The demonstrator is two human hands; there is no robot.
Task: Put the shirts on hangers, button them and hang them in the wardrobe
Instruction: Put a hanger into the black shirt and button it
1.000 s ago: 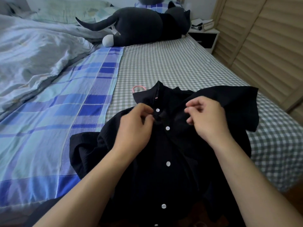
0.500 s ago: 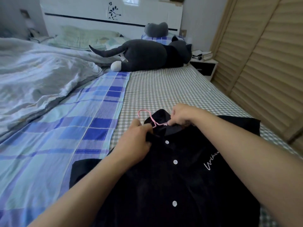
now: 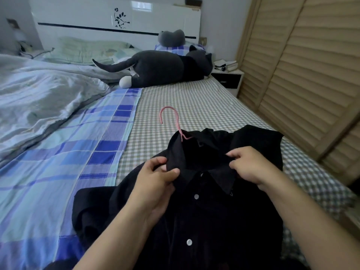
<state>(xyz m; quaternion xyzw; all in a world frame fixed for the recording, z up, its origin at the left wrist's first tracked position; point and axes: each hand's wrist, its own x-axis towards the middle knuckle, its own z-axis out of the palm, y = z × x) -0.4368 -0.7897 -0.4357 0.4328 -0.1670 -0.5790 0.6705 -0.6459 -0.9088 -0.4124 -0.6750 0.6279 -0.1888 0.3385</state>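
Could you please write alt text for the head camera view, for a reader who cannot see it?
Two hands hold the collar of a black shirt lying on a checked bed sheet: the left hand pinches the left collar point, the right hand the right. A pink hanger hook sticks out of the neck. A plush cat lies near the headboard.

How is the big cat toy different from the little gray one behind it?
The big cat plush is dark charcoal with a white paw; the small plush is lighter gray. The big cat plush stretches long across the bed; the small plush sits short and rounded by the headboard. Both look soft.
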